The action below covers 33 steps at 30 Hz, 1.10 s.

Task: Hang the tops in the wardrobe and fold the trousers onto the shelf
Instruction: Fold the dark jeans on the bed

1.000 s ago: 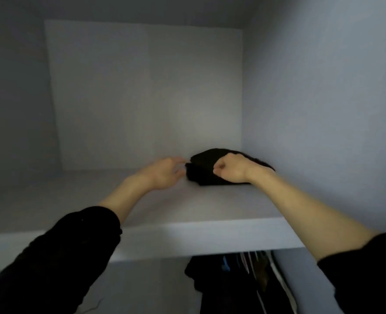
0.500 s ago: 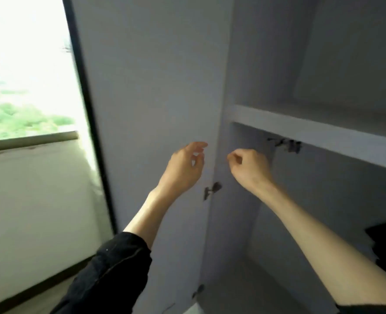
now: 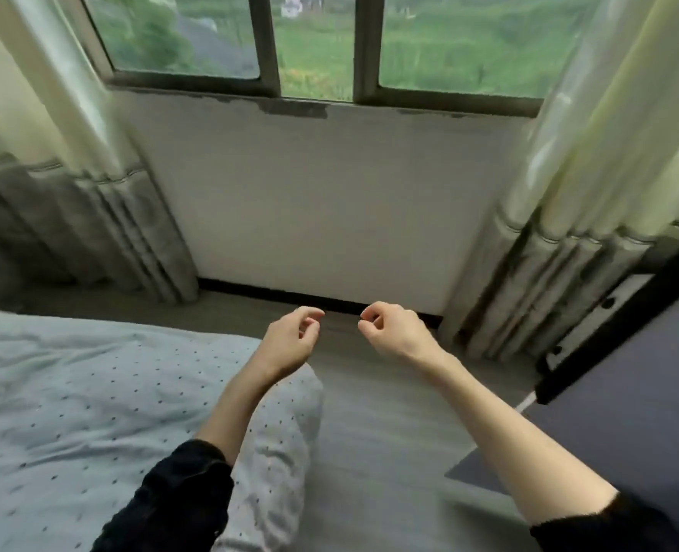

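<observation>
Wardrobe door (image 3: 648,392) at right, left hand (image 3: 290,340) and right hand (image 3: 393,336) empty, fingers loosely curled.

Bedroom in a home, seen as I faced the window (image 3: 318,41). A bed (image 3: 71,392) with pale blue dotted bedding lay below and left of the window; floor-length curtains (image 3: 569,193) hung at both its sides. Below and right of the window stood a dark-edged panel (image 3: 629,392), seemingly a wardrobe door.
</observation>
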{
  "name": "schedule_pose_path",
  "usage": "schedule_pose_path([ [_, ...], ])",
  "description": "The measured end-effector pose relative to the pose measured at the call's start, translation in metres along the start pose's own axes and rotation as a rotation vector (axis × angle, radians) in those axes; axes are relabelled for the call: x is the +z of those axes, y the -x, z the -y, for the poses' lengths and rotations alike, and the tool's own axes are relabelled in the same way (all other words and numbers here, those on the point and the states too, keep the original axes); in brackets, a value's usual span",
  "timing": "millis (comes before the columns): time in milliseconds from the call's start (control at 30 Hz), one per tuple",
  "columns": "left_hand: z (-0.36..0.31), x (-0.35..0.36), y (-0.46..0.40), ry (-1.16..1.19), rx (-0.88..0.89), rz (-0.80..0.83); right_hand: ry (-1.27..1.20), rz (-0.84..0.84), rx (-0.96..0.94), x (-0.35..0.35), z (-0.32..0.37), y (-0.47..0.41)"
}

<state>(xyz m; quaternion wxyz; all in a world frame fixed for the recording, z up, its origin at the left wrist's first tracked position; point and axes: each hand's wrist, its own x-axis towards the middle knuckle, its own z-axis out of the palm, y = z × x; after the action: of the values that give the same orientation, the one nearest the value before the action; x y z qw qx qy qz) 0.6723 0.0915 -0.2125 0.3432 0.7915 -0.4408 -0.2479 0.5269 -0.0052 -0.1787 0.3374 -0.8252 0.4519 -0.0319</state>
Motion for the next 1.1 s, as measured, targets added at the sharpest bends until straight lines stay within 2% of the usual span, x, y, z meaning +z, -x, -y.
schedule_pose_path([
  [133,0.067,-0.041,-0.033,0.063,-0.203,-0.110,-0.010,0.210,-0.066,0.050,0.036,-0.057],
  [200,0.077,-0.048,-0.049,0.078,-0.233,-0.123,0.010,0.285,-0.095,0.056,0.040,-0.081],
  [433,0.101,-0.045,-0.140,0.222,-0.392,-0.189,0.195,0.422,-0.209,0.057,0.053,-0.239],
  [600,0.106,-0.068,-0.222,0.298,-0.540,-0.408,0.266,0.579,-0.427,0.041,0.096,-0.350],
  [833,0.132,-0.105,-0.280,0.366,-0.719,-0.609,0.314,0.735,-0.683,0.059,0.188,-0.465],
  [1100,0.232,-0.207,-0.320,0.394,-0.881,-0.899,0.360,0.909,-0.915,0.153,0.335,-0.553],
])
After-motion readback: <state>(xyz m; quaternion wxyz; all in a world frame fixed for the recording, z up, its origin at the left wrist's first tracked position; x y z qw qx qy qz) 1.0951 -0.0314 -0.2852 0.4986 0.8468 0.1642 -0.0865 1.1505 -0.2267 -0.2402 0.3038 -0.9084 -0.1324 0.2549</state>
